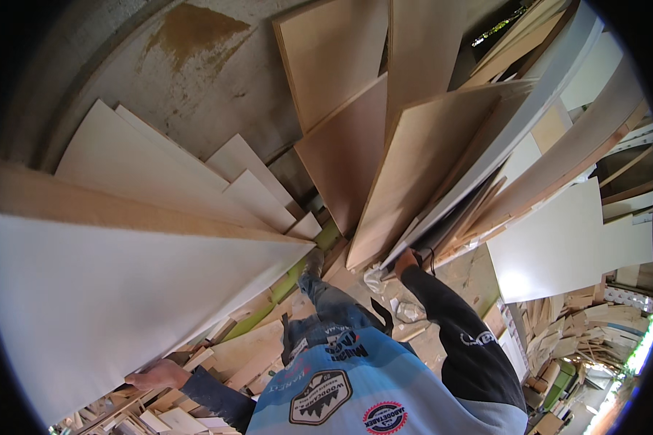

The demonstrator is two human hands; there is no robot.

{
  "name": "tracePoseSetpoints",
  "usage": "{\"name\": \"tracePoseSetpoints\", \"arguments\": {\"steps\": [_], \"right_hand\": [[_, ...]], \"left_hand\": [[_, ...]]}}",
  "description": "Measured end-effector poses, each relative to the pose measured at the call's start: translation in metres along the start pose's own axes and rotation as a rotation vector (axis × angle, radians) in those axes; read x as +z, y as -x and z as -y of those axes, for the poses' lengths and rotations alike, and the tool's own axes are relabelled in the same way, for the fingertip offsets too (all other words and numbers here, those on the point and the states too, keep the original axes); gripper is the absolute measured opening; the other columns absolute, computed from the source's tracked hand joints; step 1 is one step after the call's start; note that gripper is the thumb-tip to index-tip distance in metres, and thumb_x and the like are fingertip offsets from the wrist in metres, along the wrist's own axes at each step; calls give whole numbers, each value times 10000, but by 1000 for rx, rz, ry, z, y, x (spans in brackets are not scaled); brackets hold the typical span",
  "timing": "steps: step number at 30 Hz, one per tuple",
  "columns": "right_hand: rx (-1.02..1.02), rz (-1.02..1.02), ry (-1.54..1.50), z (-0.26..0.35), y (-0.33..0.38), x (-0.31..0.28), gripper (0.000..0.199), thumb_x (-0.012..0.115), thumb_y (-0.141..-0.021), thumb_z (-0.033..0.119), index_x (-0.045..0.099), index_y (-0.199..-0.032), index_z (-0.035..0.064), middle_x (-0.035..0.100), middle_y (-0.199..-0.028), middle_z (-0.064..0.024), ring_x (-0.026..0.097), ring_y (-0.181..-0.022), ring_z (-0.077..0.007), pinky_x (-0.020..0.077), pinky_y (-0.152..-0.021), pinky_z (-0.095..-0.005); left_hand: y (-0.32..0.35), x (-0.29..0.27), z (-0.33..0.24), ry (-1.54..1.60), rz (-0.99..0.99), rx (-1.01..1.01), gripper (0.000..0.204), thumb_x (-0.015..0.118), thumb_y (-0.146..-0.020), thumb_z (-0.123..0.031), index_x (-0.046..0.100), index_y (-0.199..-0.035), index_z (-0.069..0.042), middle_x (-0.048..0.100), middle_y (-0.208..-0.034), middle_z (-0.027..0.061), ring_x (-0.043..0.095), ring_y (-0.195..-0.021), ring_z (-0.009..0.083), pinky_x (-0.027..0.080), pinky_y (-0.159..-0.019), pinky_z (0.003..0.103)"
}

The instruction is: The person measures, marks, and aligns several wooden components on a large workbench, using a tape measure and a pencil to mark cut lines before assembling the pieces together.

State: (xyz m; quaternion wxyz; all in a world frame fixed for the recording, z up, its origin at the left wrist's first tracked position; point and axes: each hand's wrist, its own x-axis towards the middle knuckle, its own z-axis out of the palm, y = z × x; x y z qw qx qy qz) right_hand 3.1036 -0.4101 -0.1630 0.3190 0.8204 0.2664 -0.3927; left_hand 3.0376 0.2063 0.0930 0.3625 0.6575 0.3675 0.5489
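Observation:
A large white panel (123, 304) with a raw wood edge leans at my left. My left hand (161, 375) is closed on its lower edge, with part of the fingers hidden by the panel. To the right, my right hand (406, 262) is closed at the near end of a long white board (479, 159), which stands among other sheets. Its fingertips are partly hidden. Beside that board leans a plywood sheet (428, 152), apart from my right hand.
Pale offcut panels (159, 167) lean on the stained concrete wall (196, 80). More plywood sheets (334, 58) stand ahead. A white panel (544, 246) stands at the right. Wood scraps (588, 326) are heaped behind it, and others lie around my feet beside a green beam (286, 283).

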Motion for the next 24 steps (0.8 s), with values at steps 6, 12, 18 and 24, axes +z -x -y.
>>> {"name": "tracePoseSetpoints", "arguments": {"steps": [6,12,18,24], "right_hand": [[-180,123,24,10,12,-9,341,467,-1006,262,747,-1156,138,731,-1139,-71,644,-1108,-327,401,-918,-628],[-293,193,-96,-1,-11,-52,352,438,-1018,225,722,-1204,134,709,-1230,-64,644,-1142,-347,351,-990,-637],[-325,-97,-404,0,-23,-81,257,566,-921,267,728,-1056,121,732,-1060,-106,664,-1056,-306,454,-921,-550],[-419,-806,-1680,-3,-18,-276,292,741,-862,226,650,-1067,40,663,-994,-162,682,-876,-291,537,-770,-407]], "left_hand": [[1,23,-30,236,-97,-22,757,436,-987,-598,409,-1434,12,435,-1471,182,455,-1330,299,398,-1108,468],[-8,24,-30,212,-257,-39,618,449,-981,-534,536,-1300,-13,587,-1294,167,608,-1163,299,509,-1018,461],[-24,-8,-6,43,-248,89,573,516,-941,-475,561,-1304,-34,627,-1259,162,654,-1082,324,556,-930,512],[-39,-57,5,362,58,-193,696,549,-890,-592,567,-1299,-28,642,-1228,167,668,-1052,303,571,-876,476]]}}
